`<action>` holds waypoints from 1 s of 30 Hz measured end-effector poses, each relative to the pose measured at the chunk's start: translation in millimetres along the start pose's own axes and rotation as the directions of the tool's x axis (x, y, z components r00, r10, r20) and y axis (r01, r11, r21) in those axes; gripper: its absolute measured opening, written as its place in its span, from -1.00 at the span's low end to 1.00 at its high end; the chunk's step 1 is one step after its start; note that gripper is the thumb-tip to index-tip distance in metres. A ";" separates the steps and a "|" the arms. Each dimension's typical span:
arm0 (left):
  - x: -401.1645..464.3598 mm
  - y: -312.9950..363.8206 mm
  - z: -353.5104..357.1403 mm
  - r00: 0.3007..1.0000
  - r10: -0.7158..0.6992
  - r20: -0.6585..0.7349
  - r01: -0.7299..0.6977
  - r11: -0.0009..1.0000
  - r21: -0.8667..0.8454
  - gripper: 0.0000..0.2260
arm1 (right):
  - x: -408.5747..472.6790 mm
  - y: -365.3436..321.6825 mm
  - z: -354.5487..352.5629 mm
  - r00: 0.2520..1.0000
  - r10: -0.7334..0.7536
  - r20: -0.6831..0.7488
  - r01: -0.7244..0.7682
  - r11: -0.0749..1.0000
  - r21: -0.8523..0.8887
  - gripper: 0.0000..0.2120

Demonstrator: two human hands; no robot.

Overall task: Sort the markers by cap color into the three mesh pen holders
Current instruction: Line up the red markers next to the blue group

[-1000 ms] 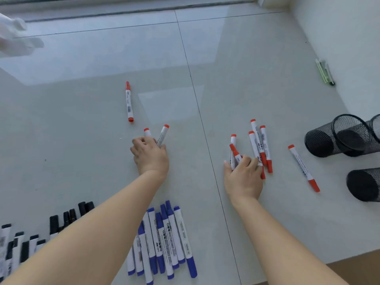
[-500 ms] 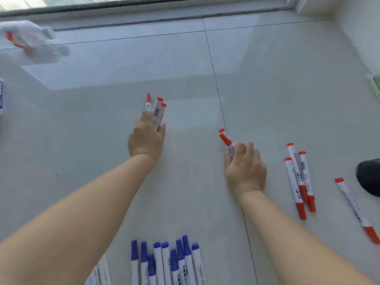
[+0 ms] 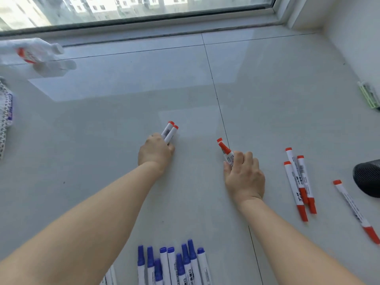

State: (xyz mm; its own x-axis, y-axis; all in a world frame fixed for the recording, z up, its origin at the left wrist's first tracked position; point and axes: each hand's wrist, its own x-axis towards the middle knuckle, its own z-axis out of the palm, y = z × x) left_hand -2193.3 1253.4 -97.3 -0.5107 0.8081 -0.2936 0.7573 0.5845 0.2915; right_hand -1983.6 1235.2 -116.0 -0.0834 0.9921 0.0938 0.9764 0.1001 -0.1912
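Observation:
My left hand (image 3: 156,152) grips a small bunch of red-capped markers (image 3: 170,131) that stick out past the fingers, low over the grey floor tiles. My right hand (image 3: 244,175) holds two red-capped markers (image 3: 225,151) pointing up and left. Three more red markers (image 3: 297,177) lie side by side to the right, and a single red marker (image 3: 356,210) lies further right. Several blue-capped markers (image 3: 174,264) lie in a row at the bottom centre. One black mesh pen holder (image 3: 368,179) lies on its side at the right edge, partly cut off.
A window frame (image 3: 144,23) runs along the far edge. A clear plastic bag (image 3: 37,56) lies at the far left, with printed packaging (image 3: 5,108) below it. A green and black object (image 3: 370,97) lies by the right wall. White marker ends (image 3: 109,276) show at the bottom.
My left hand reached forward and took the lone red marker into its bunch. The view tilted up and left, so the window came in and two holders and the black markers went out of view.

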 end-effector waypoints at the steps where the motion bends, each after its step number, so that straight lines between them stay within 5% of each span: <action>1: -8.3 0.7 3.8 0.999 -0.005 0.043 0.004 1.000 0.008 -0.78 | -9.8 2.0 0.8 1.000 -0.003 -0.022 0.002 1.000 -0.011 -0.67; 9: -130.0 5.9 23.5 0.897 0.125 0.423 -0.103 0.992 -0.074 -0.90 | -115.8 17.9 -30.0 0.992 0.095 0.083 -0.097 0.995 0.020 -0.54; 13: -202.9 17.6 37.9 0.851 0.109 0.513 0.064 0.949 -0.307 -0.84 | -164.2 32.1 -40.3 0.964 0.178 0.199 -0.190 0.981 0.040 -0.50; 18: -252.0 51.3 50.6 0.907 0.058 0.417 0.185 0.834 -0.519 -0.86 | -183.1 62.3 -41.6 0.939 0.138 0.316 -0.144 0.990 -0.005 -0.40; 23: -269.0 70.5 74.0 0.910 -0.126 0.395 0.325 0.809 -0.490 -0.87 | -175.9 92.7 -50.4 0.946 0.146 0.290 -0.147 0.989 -0.019 -0.37; 30: -308.0 76.0 98.5 0.957 -0.155 0.246 0.260 0.836 -0.484 -0.81 | -177.0 112.3 -49.8 0.967 0.041 0.252 -0.058 0.996 0.061 -0.39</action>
State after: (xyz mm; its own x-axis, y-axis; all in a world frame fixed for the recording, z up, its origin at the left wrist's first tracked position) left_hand -1938.3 1041.6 -74.5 -0.5058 0.6643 -0.5503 0.3029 0.7341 0.6078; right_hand -1849.3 1067.1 -105.4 -0.0910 0.9824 -0.1633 0.9656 0.0469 -0.2559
